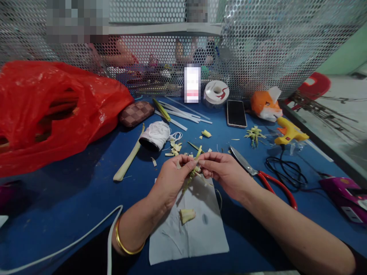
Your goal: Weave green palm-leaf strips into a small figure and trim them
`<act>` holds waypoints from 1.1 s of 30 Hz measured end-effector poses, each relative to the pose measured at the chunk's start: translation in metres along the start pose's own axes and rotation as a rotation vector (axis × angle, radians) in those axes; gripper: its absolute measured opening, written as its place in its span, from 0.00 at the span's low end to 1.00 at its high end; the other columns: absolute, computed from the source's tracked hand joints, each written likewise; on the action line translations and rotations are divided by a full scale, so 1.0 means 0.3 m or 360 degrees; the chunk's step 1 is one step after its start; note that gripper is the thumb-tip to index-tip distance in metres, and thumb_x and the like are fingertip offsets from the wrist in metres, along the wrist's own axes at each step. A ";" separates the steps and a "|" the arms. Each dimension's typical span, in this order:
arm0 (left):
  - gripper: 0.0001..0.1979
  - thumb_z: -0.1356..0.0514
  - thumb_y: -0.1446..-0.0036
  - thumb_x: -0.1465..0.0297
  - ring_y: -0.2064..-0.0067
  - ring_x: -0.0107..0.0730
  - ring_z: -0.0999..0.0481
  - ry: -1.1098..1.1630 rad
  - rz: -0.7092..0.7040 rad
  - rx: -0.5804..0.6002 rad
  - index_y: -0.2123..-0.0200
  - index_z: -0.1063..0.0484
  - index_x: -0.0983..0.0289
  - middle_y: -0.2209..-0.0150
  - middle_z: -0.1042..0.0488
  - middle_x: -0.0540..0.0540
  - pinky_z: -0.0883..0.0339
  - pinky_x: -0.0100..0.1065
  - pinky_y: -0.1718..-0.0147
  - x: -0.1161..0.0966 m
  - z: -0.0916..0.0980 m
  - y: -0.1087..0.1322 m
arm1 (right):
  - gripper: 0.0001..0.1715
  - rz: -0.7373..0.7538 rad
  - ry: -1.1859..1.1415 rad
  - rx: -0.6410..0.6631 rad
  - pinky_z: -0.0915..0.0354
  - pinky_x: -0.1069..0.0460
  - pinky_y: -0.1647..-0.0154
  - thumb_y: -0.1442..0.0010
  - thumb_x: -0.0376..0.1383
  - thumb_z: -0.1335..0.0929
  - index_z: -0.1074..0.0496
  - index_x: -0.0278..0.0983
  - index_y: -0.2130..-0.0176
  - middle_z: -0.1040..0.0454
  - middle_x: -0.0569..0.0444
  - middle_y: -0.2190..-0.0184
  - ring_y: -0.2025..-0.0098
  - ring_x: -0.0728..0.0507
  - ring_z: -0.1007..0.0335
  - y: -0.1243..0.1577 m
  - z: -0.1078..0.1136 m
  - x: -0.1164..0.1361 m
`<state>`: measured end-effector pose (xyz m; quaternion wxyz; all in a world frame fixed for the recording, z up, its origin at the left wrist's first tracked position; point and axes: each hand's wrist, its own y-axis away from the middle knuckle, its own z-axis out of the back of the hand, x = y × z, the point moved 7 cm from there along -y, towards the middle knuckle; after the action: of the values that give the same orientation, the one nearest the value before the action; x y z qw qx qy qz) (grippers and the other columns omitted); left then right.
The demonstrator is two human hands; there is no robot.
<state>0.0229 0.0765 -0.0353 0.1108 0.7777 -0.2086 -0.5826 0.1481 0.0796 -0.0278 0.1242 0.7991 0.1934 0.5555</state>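
Observation:
Both of my hands meet over a white paper sheet (206, 233), pinching a small green-yellow piece woven from leaf strips (189, 179). My left hand (173, 177) grips it from the left with thumb and fingers. Thumb and forefinger of my right hand (222, 170) close on its upper right part, where a short yellow strip stands up. The fingers hide much of the piece. A cut pale stalk chunk (187, 216) lies on the paper below. Beyond the hands are yellow leaf scraps (175, 147), and red-handled scissors (255, 172) lie to the right of my right hand.
On the left are a red plastic bag (94, 95), a checkered case (137, 113), a long stalk (129, 158) and a white cloth bundle (156, 134). Rightward lie a phone (236, 114), a yellow glue gun (291, 131), its black cord and another woven piece (254, 135). A perforated metal screen (258, 49) borders the back.

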 end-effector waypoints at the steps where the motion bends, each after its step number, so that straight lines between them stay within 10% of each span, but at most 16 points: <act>1: 0.11 0.33 0.49 0.66 0.71 0.28 0.27 -0.0008 -0.0009 -0.0007 0.69 0.30 0.66 0.73 0.27 0.52 0.35 0.31 0.68 0.001 0.002 -0.002 | 0.10 0.0002 -0.0001 -0.0006 0.41 0.57 0.76 0.56 0.35 0.22 0.23 0.34 0.72 0.28 0.59 0.81 0.79 0.55 0.36 0.000 0.000 0.001; 22: 0.06 0.42 0.41 0.73 0.73 0.26 0.24 0.0263 -0.0063 -0.0220 0.71 0.33 0.65 0.71 0.24 0.53 0.30 0.27 0.73 -0.040 0.017 0.007 | 0.12 0.0101 -0.0060 0.0089 0.45 0.56 0.77 0.56 0.31 0.24 0.25 0.36 0.68 0.27 0.60 0.77 0.78 0.54 0.38 0.016 -0.010 0.035; 33: 0.07 0.44 0.38 0.75 0.75 0.25 0.24 0.0219 -0.0101 -0.0338 0.71 0.35 0.64 0.69 0.23 0.54 0.29 0.28 0.71 -0.056 0.030 0.010 | 0.08 0.0288 0.0524 0.0063 0.40 0.51 0.70 0.49 0.35 0.30 0.25 0.37 0.66 0.29 0.56 0.74 0.73 0.49 0.38 0.015 -0.011 0.054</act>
<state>0.0098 0.0822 -0.0223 0.1880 0.8059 -0.1131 -0.5498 0.1509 0.0826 -0.0113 0.0245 0.7138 0.1493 0.6839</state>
